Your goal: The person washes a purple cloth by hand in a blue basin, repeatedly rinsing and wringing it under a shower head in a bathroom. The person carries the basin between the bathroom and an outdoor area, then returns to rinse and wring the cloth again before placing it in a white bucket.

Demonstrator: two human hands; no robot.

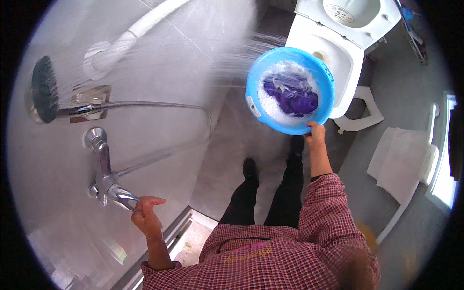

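Note:
My left hand is closed on the lever of the chrome mixer tap on the left wall. A blue plastic basin is ahead of me, with my right hand gripping its near rim. In the basin lies a wet purple cloth among white suds. The shower head hangs in its wall bracket at the far left, and water sprays from it to the right, toward the basin. The basin overlaps the toilet's near left side; whether it rests on the bowl I cannot tell.
The white toilet stands open behind the basin. A white seat-shaped piece sits beside it. White towels hang on a rail along the right wall. A metal hose loops out from the shower. A white pipe crosses the left wall.

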